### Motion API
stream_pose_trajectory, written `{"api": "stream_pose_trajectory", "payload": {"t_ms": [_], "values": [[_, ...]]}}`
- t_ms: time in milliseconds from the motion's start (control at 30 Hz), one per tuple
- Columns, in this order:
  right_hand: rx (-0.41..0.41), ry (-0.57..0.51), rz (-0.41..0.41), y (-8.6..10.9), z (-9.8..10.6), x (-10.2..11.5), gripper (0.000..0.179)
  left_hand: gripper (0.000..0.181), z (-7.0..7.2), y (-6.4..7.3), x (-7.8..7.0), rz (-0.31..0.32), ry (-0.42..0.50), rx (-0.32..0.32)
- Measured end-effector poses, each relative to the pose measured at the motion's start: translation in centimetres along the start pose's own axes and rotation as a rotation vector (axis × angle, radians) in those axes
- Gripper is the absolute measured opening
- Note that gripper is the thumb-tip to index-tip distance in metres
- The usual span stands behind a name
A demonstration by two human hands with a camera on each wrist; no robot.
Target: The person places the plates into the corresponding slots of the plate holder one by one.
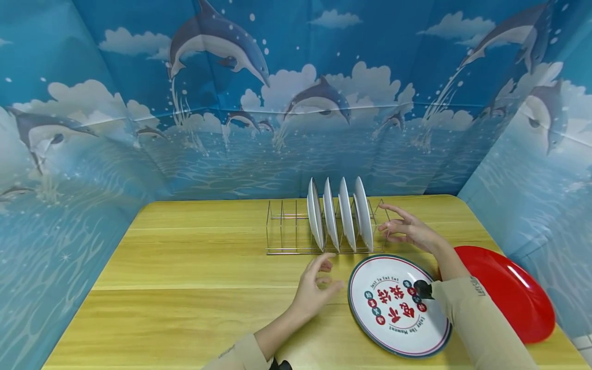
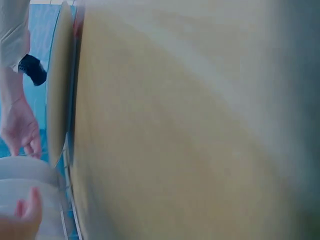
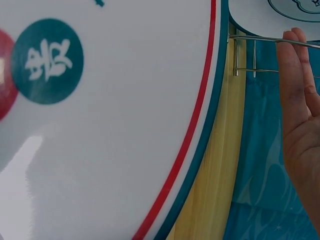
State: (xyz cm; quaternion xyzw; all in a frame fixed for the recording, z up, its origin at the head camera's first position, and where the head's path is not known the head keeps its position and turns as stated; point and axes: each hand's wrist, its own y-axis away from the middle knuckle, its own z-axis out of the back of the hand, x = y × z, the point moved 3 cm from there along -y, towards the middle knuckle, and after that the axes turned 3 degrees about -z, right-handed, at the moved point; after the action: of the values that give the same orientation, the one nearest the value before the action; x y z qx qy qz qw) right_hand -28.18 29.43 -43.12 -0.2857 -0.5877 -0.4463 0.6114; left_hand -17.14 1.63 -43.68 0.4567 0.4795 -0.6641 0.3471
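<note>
A wire dish rack (image 1: pixel 296 252) stands toward the back of the wooden table, with several white plates (image 1: pixel 363 216) upright in its right half. My right hand (image 1: pixel 411 231) is at the rack's right end, its fingertips right at the end wires. In the right wrist view the fingers (image 3: pixel 292 80) look straight, overlapping a rack wire (image 3: pixel 260 38). In front of the rack, my left hand (image 1: pixel 314 288) hovers with fingers loosely curved and nothing in them. A round white plate (image 1: pixel 384 277) with red lettering and a green and red rim lies flat, partly under my right forearm.
A red oval plate (image 1: pixel 504 293) lies at the table's right edge, partly hidden by the right sleeve. Blue cloth printed with dolphins (image 1: pixel 217 41) walls the table (image 1: pixel 185 288) at the back and both sides.
</note>
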Motion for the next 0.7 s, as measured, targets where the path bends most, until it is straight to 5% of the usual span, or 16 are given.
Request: {"api": "stream_pose_trajectory", "payload": {"t_ms": [167,333,500,700], "values": [[0.003,-0.001,0.002,0.0,0.0,0.0,0.059,0.066,-1.6,0.3,3.4,0.236,0.106,0.193],[-0.002,0.004,0.003,0.0,0.0,-0.1,0.059,0.072,-3.1,0.5,4.5,0.394,0.341,0.308],[-0.01,0.013,-0.001,0.0,0.3,-0.4,0.06,0.071,-4.1,0.5,4.9,0.456,0.405,0.401],[-0.019,0.012,-0.022,0.0,0.3,-0.4,0.062,0.068,-4.9,0.3,5.4,0.432,0.288,0.477]]}}
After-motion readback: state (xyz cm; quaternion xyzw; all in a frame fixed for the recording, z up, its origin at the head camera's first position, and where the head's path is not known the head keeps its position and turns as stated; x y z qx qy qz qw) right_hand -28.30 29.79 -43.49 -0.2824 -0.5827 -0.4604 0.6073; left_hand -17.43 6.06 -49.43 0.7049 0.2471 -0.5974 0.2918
